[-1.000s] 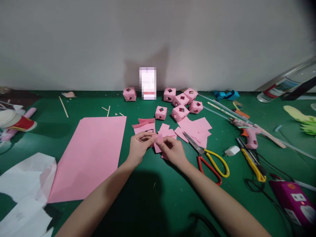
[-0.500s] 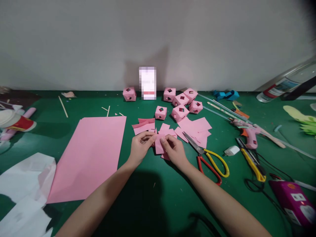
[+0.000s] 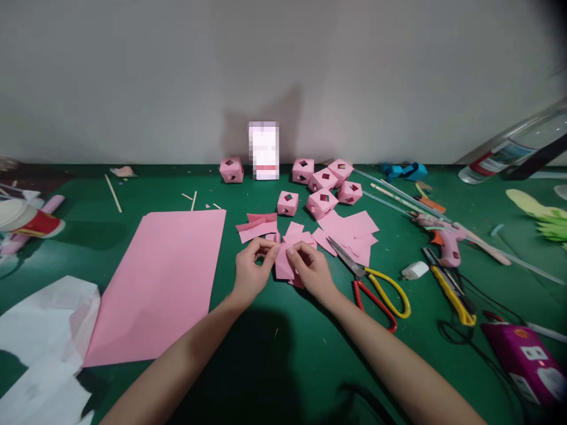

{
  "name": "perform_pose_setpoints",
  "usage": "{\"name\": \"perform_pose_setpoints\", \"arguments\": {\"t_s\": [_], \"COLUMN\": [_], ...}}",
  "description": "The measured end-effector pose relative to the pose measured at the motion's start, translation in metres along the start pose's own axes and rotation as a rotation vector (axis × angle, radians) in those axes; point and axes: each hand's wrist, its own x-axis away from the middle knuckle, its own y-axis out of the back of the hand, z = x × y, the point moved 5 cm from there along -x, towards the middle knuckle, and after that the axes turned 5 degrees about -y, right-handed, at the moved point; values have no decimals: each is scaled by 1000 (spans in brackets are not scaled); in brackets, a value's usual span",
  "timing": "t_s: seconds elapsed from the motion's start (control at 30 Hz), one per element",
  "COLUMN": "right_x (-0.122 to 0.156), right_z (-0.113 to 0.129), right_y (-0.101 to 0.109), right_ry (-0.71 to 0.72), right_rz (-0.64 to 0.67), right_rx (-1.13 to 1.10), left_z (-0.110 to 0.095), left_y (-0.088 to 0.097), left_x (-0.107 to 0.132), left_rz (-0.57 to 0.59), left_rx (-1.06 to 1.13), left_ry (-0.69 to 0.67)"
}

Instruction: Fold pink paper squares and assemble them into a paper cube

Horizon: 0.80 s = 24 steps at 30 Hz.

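Between my hands is a small pink paper piece (image 3: 284, 267), held above the green table. My left hand (image 3: 253, 265) pinches its upper left edge between thumb and fingers. On the other side, my right hand (image 3: 311, 267) grips the piece with thumb and bent fingers. Small pink paper cut-outs (image 3: 293, 232) lie just behind and beneath it, partly hidden. A folded pink strip (image 3: 257, 227) rests beyond my left hand. Scissors (image 3: 361, 271) with one red and one yellow handle lie right of my right hand, blades over pink scraps (image 3: 349, 227).
Several pink paper cubes with cut openings (image 3: 322, 203) stand near the wall, beside a lit, blurred phone (image 3: 264, 150). Large pink sheets (image 3: 168, 277) lie left, with a cup (image 3: 35, 218) beyond. At right are a glue gun (image 3: 449, 248), a yellow cutter (image 3: 456, 298) and a purple box (image 3: 516, 360).
The small paper piece has shifted slightly left and turned a little between my fingers. Both hands keep their grip; the surrounding things stay put.
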Motion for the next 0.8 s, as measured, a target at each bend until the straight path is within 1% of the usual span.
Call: {"name": "perform_pose_setpoints", "arguments": {"t_s": [0.13, 0.3, 0.6, 0.8], "right_x": [0, 0, -1, 0], "right_z": [0, 1, 2, 1], "right_y": [0, 0, -1, -2], "right_ry": [4, 15, 35, 23], "right_rz": [-6, -5, 7, 11], "right_rx": [19, 25, 33, 48], "left_z": [-1, -4, -2, 4], "left_y": [0, -3, -6, -6], "left_x": [-2, -3, -1, 0], "left_rz": [11, 60, 93, 55], "left_rx": [-14, -18, -70, 8], "left_ry": [-10, -28, -13, 29]}}
